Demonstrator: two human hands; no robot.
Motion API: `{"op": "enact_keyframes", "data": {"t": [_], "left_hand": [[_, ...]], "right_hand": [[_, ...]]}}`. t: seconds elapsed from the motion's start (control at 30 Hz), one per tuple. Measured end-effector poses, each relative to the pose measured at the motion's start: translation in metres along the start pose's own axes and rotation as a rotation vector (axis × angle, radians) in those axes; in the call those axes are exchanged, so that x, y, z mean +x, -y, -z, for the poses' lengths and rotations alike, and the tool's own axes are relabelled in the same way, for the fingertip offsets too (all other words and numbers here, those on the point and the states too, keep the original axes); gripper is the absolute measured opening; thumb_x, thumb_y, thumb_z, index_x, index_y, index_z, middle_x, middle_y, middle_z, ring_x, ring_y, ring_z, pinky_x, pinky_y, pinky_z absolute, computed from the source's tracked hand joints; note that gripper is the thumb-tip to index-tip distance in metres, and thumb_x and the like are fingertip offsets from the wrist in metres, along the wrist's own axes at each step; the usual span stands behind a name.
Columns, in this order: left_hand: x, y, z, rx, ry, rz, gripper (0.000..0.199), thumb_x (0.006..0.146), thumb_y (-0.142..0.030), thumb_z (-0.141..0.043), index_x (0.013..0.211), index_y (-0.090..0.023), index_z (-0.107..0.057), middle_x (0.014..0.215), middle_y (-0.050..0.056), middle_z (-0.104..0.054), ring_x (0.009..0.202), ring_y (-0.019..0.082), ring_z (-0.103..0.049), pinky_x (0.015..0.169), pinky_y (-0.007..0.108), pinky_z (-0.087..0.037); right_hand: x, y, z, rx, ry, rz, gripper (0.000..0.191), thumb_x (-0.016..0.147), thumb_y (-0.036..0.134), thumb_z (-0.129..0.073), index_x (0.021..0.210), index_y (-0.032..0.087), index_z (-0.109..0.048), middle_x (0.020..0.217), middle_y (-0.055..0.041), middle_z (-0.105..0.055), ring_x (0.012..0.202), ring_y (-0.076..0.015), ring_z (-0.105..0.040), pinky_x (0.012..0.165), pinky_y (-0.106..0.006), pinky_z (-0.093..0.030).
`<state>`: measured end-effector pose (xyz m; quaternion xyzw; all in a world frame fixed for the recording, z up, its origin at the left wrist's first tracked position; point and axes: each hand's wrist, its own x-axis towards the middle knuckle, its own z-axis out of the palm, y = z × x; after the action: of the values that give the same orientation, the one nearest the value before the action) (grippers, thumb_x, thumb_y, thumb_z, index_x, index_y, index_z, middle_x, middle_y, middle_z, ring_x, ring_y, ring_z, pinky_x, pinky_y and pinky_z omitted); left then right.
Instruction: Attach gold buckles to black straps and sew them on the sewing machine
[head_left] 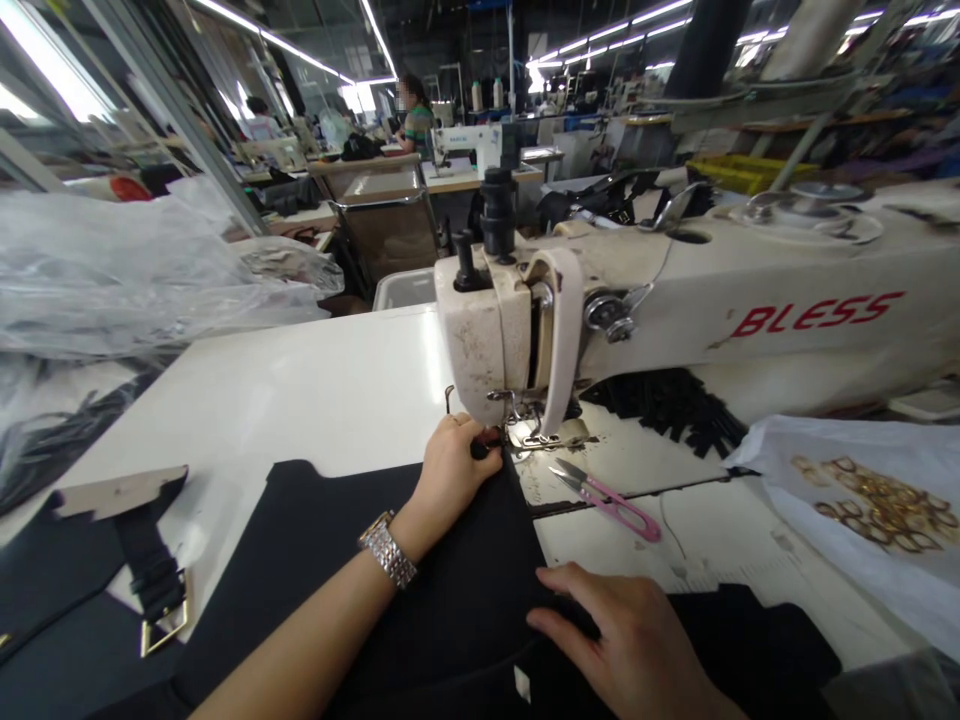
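My left hand [454,478] pinches the edge of a black fabric panel [457,600] just in front of the presser foot [525,420] of a cream "BLESS" sewing machine [675,320]. A gold-toned wristwatch [388,548] circles that wrist. My right hand [630,640] grips the panel lower down, at its right side. The needle is hard to make out behind the foot. Pink-handled thread snips [606,503] lie on the white table [285,400], right of the panel's edge.
Gold rings lie on a white plastic bag [847,480] at right. A black strap with a gold buckle [154,565] lies at left, below clear plastic sheeting [127,275]. Black cut strips [667,410] sit behind the machine. A co-worker [416,115] sits far back.
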<state>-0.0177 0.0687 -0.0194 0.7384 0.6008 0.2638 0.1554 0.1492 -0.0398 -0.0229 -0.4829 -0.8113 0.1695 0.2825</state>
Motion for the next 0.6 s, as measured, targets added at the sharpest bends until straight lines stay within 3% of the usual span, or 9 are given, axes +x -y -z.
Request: {"op": "enact_keyframes", "data": {"t": [0.27, 0.6], "left_hand": [[0.002, 0.001, 0.001, -0.06, 0.024, 0.063, 0.004, 0.064, -0.012, -0.061, 0.061, -0.014, -0.06, 0.065, 0.0, -0.057, 0.063, 0.014, -0.051, 0.055, 0.021, -0.038], [0.007, 0.007, 0.002, -0.099, 0.063, 0.041, 0.007, 0.064, -0.01, -0.059, 0.068, -0.013, -0.064, 0.067, 0.0, -0.059, 0.062, 0.013, -0.053, 0.052, 0.019, -0.038]], "right_hand": [[0.001, -0.001, -0.001, -0.013, 0.098, -0.078, 0.013, 0.079, 0.029, -0.053, 0.082, 0.019, -0.06, 0.069, 0.0001, -0.068, 0.06, -0.0177, -0.064, 0.056, -0.026, -0.049], [0.011, -0.006, 0.007, 0.036, 0.075, -0.083, 0.009, 0.071, 0.024, -0.064, 0.079, 0.021, -0.064, 0.072, 0.0019, -0.069, 0.064, -0.0152, -0.065, 0.061, -0.021, -0.05]]}}
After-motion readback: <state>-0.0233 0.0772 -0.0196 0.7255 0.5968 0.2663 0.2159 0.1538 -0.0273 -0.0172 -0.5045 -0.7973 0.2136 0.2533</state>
